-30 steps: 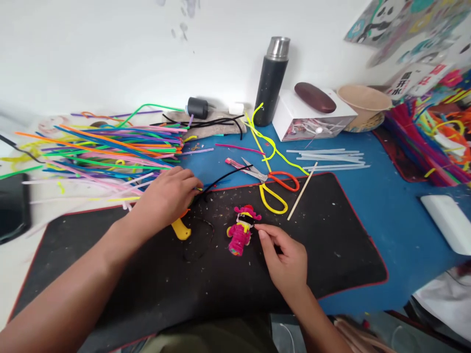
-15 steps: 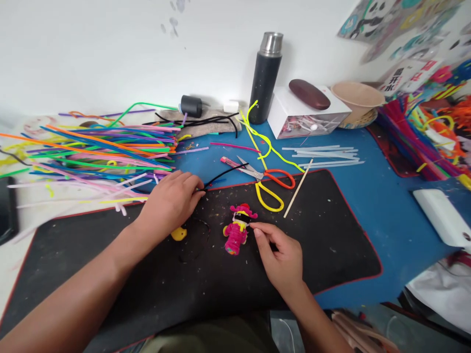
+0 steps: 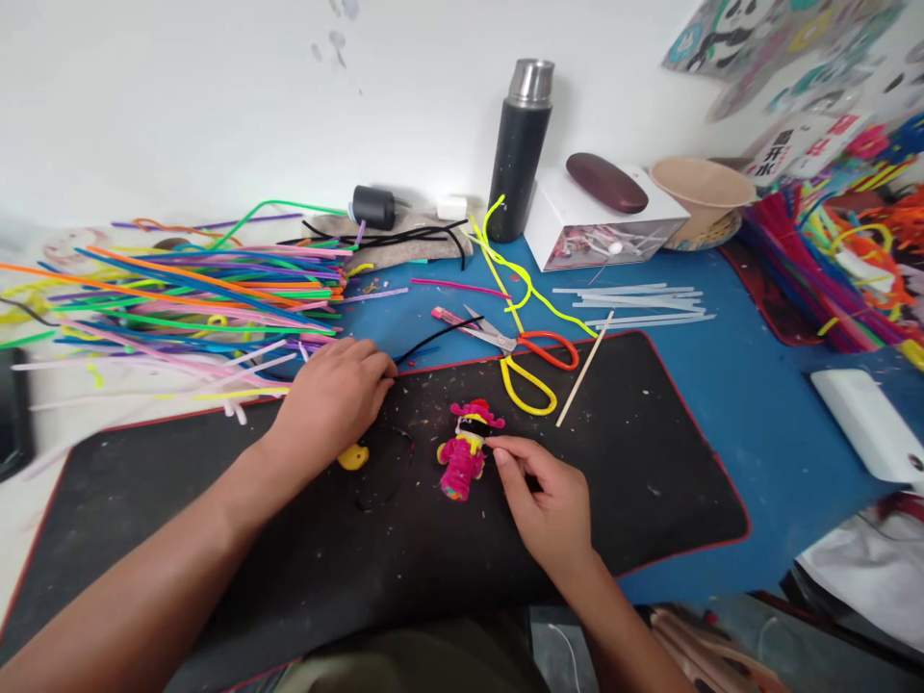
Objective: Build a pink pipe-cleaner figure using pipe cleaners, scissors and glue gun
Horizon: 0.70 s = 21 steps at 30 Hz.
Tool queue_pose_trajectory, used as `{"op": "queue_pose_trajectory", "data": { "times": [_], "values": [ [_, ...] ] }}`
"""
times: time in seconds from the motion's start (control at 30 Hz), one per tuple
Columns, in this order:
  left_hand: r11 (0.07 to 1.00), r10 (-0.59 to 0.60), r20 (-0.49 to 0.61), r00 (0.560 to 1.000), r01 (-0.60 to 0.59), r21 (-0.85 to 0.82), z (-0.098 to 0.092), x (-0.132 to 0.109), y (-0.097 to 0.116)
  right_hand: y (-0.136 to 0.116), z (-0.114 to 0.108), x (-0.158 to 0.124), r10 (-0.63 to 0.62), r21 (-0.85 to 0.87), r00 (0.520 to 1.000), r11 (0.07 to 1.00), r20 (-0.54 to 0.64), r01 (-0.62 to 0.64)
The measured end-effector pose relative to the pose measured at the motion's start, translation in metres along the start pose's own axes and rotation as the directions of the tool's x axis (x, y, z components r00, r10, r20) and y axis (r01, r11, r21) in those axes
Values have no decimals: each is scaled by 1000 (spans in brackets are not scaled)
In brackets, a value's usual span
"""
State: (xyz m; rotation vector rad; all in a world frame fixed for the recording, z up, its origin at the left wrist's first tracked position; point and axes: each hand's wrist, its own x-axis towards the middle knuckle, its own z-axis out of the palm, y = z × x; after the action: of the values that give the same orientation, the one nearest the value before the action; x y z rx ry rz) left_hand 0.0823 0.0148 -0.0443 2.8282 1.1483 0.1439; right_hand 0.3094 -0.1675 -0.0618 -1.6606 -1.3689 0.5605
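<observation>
My left hand (image 3: 343, 397) is closed at the mat's back edge, with the near end of a black pipe cleaner (image 3: 437, 337) at its fingertips. Part of that end is hidden by the fingers. Pinched at its right side by my right hand (image 3: 545, 496) is a small pipe-cleaner doll (image 3: 462, 462) with a magenta body, red and pink hat, yellow neck and a black band across its face. A yellow piece (image 3: 353, 456) lies just below my left hand, beside a thin dark loop (image 3: 404, 486). Scissors (image 3: 516, 345) with yellow and orange handles lie open behind the doll.
Many coloured pipe cleaners (image 3: 217, 298) are heaped at the left. A black flask (image 3: 520, 159), a white box (image 3: 577, 217) and a bowl (image 3: 700, 188) stand along the wall. A wooden stick (image 3: 586, 369) and pale translucent sticks (image 3: 642, 300) lie right of the scissors.
My left hand and the black pipe cleaner have shifted slightly left and up. My right hand has barely moved and stays at the doll.
</observation>
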Motion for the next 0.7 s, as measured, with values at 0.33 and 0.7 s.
{"op": "queue_pose_trajectory", "data": {
  "times": [0.33, 0.7],
  "values": [
    [908, -111, -36, 993, 87, -409, -27, -5, 20, -1, 1, 0, 9, -10, 1000, 1000, -1, -9],
    [823, 198, -203, 959, -275, -496, -21, -5, 76, -1, 0, -1, -9, 32, 1000, 999, 13, 8]
  ]
}}
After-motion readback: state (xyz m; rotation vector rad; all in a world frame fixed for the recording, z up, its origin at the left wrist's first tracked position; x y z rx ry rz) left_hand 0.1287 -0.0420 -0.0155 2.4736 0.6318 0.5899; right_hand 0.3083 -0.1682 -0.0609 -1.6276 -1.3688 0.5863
